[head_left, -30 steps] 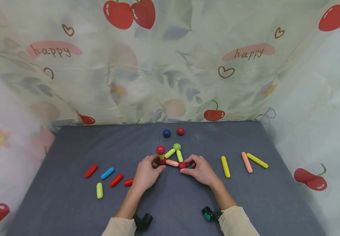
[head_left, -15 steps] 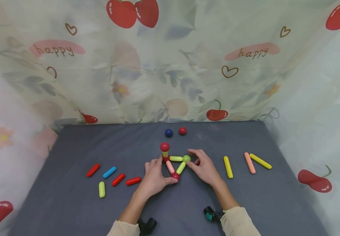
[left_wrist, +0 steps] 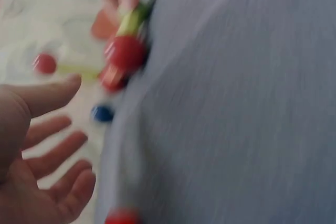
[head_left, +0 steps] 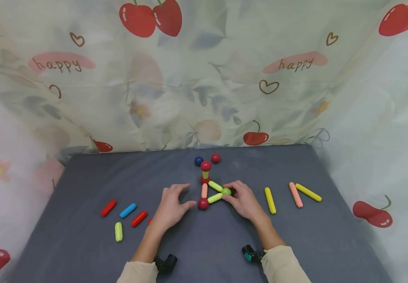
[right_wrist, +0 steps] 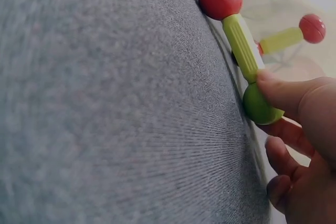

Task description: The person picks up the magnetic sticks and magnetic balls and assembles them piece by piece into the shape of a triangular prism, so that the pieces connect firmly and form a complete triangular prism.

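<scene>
In the head view a triangle of rods and balls lies on the table: a pink rod (head_left: 204,191), two yellow-green rods (head_left: 215,198), a front red ball (head_left: 203,203), a back red ball (head_left: 205,180) and a green ball (head_left: 226,192). From the back ball a short yellow-green rod stands upright, topped by another red ball (head_left: 205,166). My right hand (head_left: 243,201) pinches the green ball; the right wrist view shows thumb and fingers around the ball (right_wrist: 261,106). Left of the triangle, apart from it, my left hand (head_left: 172,206) has thumb and fingers spread around nothing.
Behind the triangle lie a blue ball (head_left: 198,160) and a loose red ball (head_left: 215,158). At left are red rods (head_left: 139,219), a blue rod (head_left: 127,210) and a yellow-green rod (head_left: 118,232). Yellow rods (head_left: 270,200) and a pink rod (head_left: 296,194) lie at right.
The triangle has turned clockwise, its green ball coming from the back to the right side. My right hand moved from a red ball to the green one. My left hand let go and drew left.
</scene>
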`<state>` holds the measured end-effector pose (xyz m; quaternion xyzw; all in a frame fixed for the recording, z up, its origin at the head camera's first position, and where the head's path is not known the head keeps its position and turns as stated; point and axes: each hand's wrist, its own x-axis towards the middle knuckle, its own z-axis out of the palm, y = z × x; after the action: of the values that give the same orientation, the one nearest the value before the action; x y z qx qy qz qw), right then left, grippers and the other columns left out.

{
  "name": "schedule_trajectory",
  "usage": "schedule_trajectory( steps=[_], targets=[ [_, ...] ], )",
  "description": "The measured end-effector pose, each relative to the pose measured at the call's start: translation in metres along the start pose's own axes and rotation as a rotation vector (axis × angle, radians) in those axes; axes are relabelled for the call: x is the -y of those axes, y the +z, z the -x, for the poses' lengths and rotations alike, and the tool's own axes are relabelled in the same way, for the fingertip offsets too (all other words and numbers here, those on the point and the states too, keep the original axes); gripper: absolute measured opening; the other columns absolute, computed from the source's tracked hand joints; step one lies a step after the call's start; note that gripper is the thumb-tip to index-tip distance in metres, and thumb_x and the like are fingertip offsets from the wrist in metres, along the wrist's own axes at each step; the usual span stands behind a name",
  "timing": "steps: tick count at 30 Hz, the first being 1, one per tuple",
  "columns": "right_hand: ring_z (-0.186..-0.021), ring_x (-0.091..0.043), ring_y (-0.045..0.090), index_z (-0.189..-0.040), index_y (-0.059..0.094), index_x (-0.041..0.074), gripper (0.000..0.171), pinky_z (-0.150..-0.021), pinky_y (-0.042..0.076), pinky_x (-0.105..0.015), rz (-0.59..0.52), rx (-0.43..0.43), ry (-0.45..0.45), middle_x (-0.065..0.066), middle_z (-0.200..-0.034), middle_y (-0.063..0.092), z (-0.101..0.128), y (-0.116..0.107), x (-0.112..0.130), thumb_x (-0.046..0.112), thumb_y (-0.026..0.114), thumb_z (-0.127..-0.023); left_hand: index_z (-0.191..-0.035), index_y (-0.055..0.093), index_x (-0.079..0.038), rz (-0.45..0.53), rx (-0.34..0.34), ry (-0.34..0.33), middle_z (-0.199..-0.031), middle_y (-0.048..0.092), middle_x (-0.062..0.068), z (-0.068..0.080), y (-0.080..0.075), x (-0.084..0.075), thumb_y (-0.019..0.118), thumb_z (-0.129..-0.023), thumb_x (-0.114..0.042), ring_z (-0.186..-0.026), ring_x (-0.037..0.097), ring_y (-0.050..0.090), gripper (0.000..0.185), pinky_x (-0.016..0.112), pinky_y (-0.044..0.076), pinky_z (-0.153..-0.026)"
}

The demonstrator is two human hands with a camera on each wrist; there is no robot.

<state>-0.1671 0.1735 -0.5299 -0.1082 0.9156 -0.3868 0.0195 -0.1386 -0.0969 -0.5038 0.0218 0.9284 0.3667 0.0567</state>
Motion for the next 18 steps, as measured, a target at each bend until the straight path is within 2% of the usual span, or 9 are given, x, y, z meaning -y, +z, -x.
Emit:
schedule_trajectory(
  steps=[4, 9, 13, 18],
  targets=[
    [-0.078, -0.012, 0.049, -0.122, 0.071, 0.017, 0.034, -0.072, 0.043, -0.026, 0.016, -0.006, 0.009, 0.0, -0.103, 0.065, -0.002, 0.0, 0.001, 0.028, 0.079, -0.091, -0.14, 0.062, -0.022, -0.004, -0.032, 0.027, -0.137, 0.063, 0.003, 0.013, -0.035, 0.025, 0.082, -0.088, -0.035, -0.117, 0.025, 0.052, 0.057, 0.045, 0.05, -0.095],
    [-0.073, -0.013, 0.051, -0.122, 0.071, 0.017, 0.034, -0.067, 0.045, -0.024, -0.019, 0.003, 0.036, -0.002, -0.106, 0.065, -0.004, 0.0, 0.0, 0.027, 0.079, -0.091, -0.134, 0.067, -0.016, -0.02, -0.079, 0.034, -0.13, 0.068, 0.005, 0.031, -0.072, 0.063, 0.084, -0.084, -0.036, -0.113, 0.026, 0.052, 0.056, 0.044, 0.047, -0.092],
    [-0.07, -0.014, 0.052, -0.122, 0.071, 0.018, 0.034, -0.065, 0.045, -0.024, -0.05, 0.006, 0.055, -0.002, -0.107, 0.064, -0.004, 0.0, -0.001, 0.027, 0.079, -0.091, -0.125, 0.072, -0.02, -0.043, -0.054, -0.006, -0.121, 0.07, 0.002, 0.041, -0.082, 0.079, 0.089, -0.076, -0.042, -0.104, 0.022, 0.049, 0.057, 0.038, 0.046, -0.087],
    [-0.068, -0.014, 0.052, -0.121, 0.072, 0.019, 0.033, -0.063, 0.044, -0.024, -0.074, 0.008, 0.067, -0.002, -0.104, 0.063, -0.003, 0.002, 0.0, 0.028, 0.079, -0.09, -0.115, 0.077, -0.026, -0.127, -0.003, 0.004, -0.11, 0.07, -0.006, 0.046, -0.075, 0.084, 0.092, -0.073, -0.038, -0.093, 0.017, 0.042, 0.046, 0.029, 0.04, -0.076]
  ],
)
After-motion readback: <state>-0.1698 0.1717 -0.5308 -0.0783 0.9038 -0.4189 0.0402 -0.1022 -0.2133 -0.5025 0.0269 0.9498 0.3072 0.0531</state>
